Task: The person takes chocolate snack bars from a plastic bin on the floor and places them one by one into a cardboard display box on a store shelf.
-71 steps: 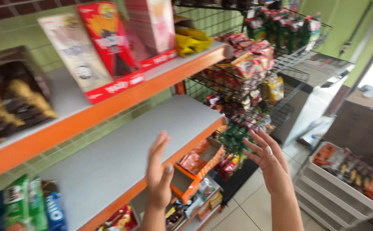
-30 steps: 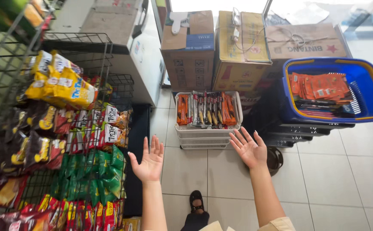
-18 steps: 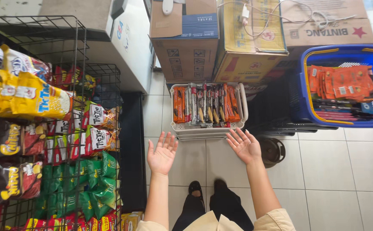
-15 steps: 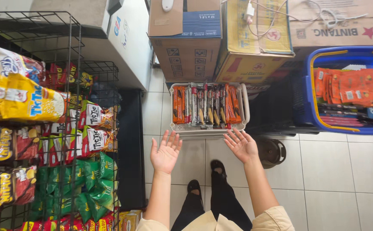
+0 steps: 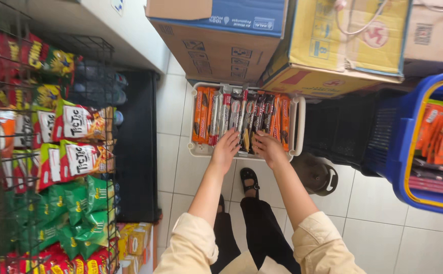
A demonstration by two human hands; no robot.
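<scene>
White floor tiles [image 5: 181,167] fill the shop aisle I'm looking down on from the head cam, w/ a wire rack [image 5: 54,152] of snack bags [image 5: 79,157] on the left side of view and cardboard boxes [image 5: 282,40] stacked along the top. Between them, on the floor just in front of the boxes, sits a white plastic tray [image 5: 297,127] packed w/ upright snack bars [image 5: 241,114], orange ones at both ends, darker and silver ones in the middle. Both hands are down at the tray's near edge. Left hand [image 5: 225,149] lies palm-down on the bars, fingers [image 5: 230,137] stretched over the packs near the middle; can't tell if it has actually gripped one. Right hand [image 5: 268,147] is just beside it, fingers [image 5: 259,138] curled onto the bar tops, apparently pinching at one, but the hold itself is hidden so I can't confirm. Hands nearly touch each other. Cream sleeves [image 5: 323,243] and black trousers [image 5: 262,233] show below, one black shoe [image 5: 249,180] just short of the tray. Blue basket [image 5: 399,152] w/ orange packets [image 5: 442,132] stands to the right, well apart from the tray.
</scene>
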